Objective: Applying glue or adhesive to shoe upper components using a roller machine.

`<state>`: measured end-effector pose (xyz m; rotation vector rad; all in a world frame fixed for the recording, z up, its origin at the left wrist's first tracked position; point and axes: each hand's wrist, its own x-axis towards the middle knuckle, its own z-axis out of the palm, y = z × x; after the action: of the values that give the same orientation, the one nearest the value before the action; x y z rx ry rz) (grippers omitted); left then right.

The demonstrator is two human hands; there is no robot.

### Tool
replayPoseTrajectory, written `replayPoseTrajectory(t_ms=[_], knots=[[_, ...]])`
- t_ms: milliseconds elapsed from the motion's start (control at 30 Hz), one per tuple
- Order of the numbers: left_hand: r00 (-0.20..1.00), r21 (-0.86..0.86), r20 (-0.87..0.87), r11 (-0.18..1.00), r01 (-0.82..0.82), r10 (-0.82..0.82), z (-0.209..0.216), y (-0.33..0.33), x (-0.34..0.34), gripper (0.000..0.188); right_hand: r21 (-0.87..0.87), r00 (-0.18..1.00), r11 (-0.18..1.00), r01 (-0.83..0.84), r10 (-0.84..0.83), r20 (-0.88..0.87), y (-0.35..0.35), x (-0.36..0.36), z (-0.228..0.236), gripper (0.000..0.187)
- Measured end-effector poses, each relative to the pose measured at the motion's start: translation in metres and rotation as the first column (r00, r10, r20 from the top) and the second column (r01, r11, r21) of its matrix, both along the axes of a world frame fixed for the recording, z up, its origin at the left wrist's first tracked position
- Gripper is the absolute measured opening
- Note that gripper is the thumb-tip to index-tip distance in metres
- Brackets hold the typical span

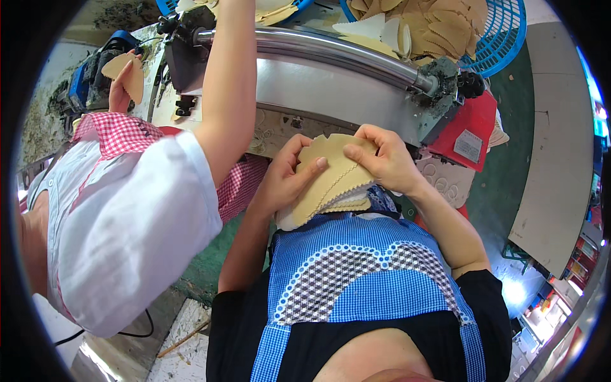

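Observation:
My left hand (293, 177) and my right hand (387, 160) grip a beige zigzag-edged cut piece (337, 167) from its two sides. Both thumbs press on its upper face, and the other fingers are mostly hidden behind it. A wavy edge or seam runs slantwise across the piece. Beneath it, close to my blue checked apron (369, 293), lie more pale pieces (347, 205) with the same toothed edges. Whether these are in my grip or on my lap, I cannot tell.
Ahead stands a machine with a long metal roller (324, 51) and a red end housing (464, 140). Blue baskets, one (509, 48) heaped with beige pieces (439, 32), sit behind it. Close on my left, a co-worker's arm (229, 95) reaches across; their other hand (119, 92) holds a beige piece.

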<state>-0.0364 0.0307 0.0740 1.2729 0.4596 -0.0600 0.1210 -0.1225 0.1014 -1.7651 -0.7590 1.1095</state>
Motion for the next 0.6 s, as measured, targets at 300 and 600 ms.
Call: replayPoseTrajectory(t_ms=[300,600], knots=[[0.989,-0.108,0.131,0.993,-0.055,0.069,0.005,-0.004,0.001,0.055,0.041,0.977,0.977,0.208,-0.205,-0.062,-0.007,-0.007,-0.002,0.028],[0.998,-0.057,-0.002,0.996,0.061,-0.062,0.006,0.005,-0.008,0.025,-0.066,0.555,0.703,0.708,-0.611,-0.564,-0.007,0.037,-0.035,0.018]])
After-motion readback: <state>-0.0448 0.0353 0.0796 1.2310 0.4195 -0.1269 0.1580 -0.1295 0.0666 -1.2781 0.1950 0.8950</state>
